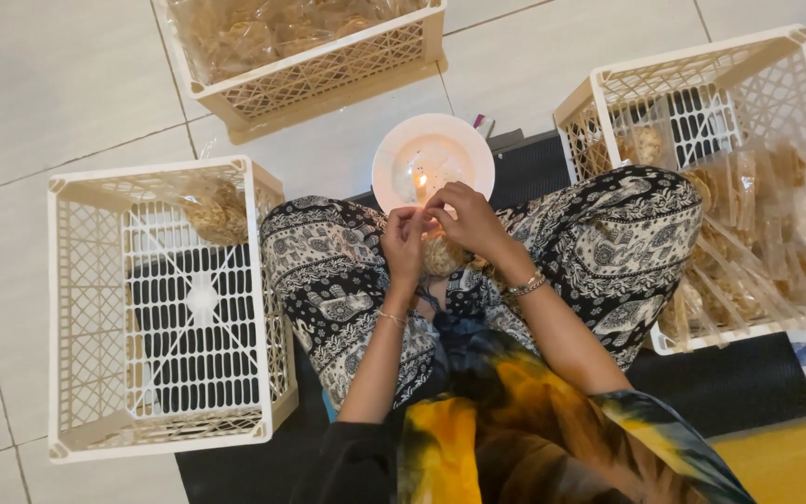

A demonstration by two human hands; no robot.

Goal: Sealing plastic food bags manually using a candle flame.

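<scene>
You are holding a small clear bag of snacks [442,252] between both hands, over your lap and just short of the candle flame [420,187] burning on the white plate [394,154]. Your left hand [405,245] is pinching the bag's top edge, fingers narrowed onto the plastic; your right hand [466,217] is closing over the same edge from the other side — its fingertips are sitting nearest the flame. The risk here is heat: if the plastic is lingering too low it could melt through, and your fingers could get singed. Beyond your left hand a nearly empty crate [95,308] is waiting on the tiled floor [48,84]; beyond your right, a crate of filled bags [799,56].
</scene>
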